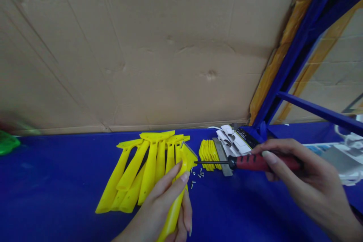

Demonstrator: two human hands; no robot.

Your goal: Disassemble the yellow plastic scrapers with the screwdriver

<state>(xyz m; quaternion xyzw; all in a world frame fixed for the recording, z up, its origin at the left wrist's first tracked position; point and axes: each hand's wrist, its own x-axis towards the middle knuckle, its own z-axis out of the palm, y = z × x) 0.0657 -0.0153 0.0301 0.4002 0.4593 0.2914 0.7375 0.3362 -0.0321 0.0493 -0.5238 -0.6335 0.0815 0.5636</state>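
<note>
My left hand (pixel 167 200) is wrapped round a yellow plastic scraper (pixel 176 208), its head tilted up and to the right. In my right hand (pixel 303 177) is a screwdriver with a red and black handle (pixel 255 162). Its thin dark shaft points left, and the tip is at the scraper's head; whether it sits in a screw is too small to tell. Just right of the scraper head, several small screws (pixel 200 174) lie loose on the blue surface. Left of my left hand, several yellow scraper handles (pixel 147 174) lie overlapping in a pile.
Behind the screws stands a row of small yellow plastic pieces (pixel 208 153) beside grey metal blades (pixel 223 159). White and black packaging (pixel 234 140) lies behind these. A cardboard wall (pixel 141 53) closes the back; a blue metal frame (pixel 295 56) rises at right. Something green (pixel 8 143) is far left.
</note>
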